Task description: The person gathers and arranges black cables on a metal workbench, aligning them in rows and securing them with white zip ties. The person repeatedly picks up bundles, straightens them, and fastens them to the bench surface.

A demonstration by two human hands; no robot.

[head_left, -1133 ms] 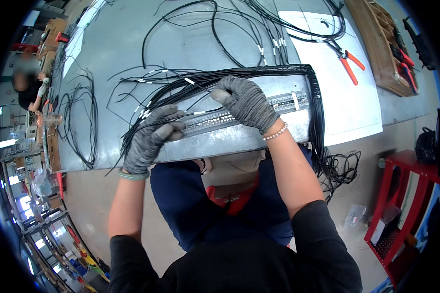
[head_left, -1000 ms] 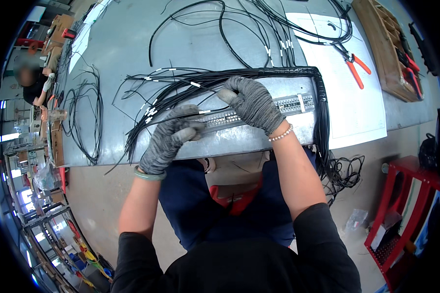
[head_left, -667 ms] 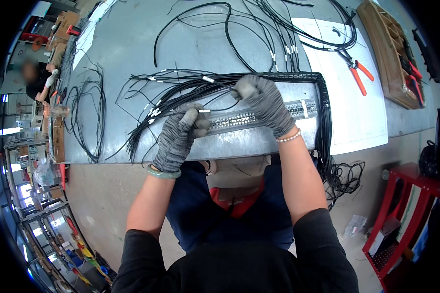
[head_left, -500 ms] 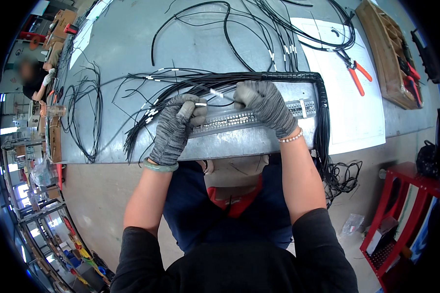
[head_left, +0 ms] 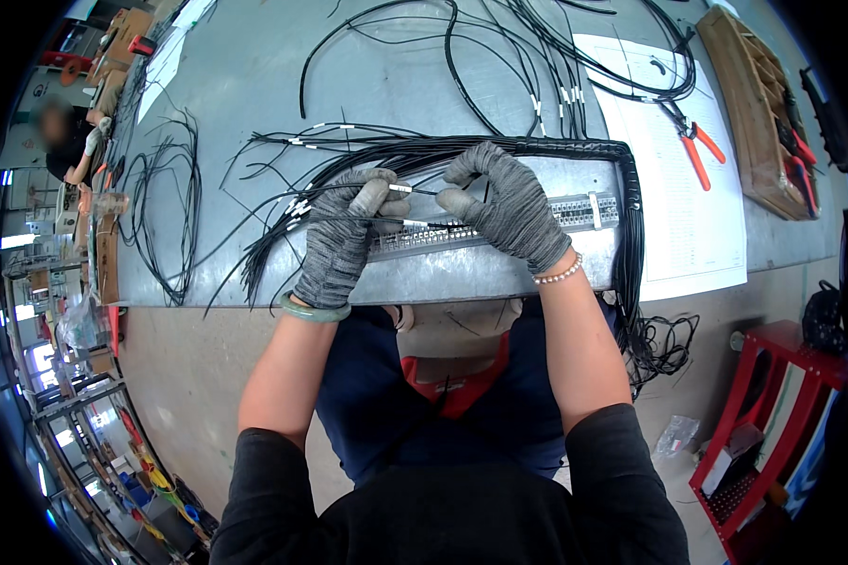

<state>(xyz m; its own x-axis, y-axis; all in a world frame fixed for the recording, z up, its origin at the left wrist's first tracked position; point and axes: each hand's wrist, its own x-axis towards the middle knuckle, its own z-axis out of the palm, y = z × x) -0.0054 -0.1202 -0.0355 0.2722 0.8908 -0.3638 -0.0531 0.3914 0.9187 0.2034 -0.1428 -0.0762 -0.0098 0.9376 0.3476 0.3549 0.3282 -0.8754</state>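
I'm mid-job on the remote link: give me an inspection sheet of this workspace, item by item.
Surface: grey metal table, reflective along its near edge.
Job's things: white-labelled black wire; terminal strip lying on the table, partly hidden by the right grip.
Clutter: orange-handled pliers on a white paper sheet; wooden compartment box at right.
Grips: left grip pinches the labelled wire; right grip is close to that wire, contact unclear.
Cables: black wire bundle bends at right and hangs over the near edge; loose wire coil at left.
Surroundings: red metal stand at right; another person at far left.
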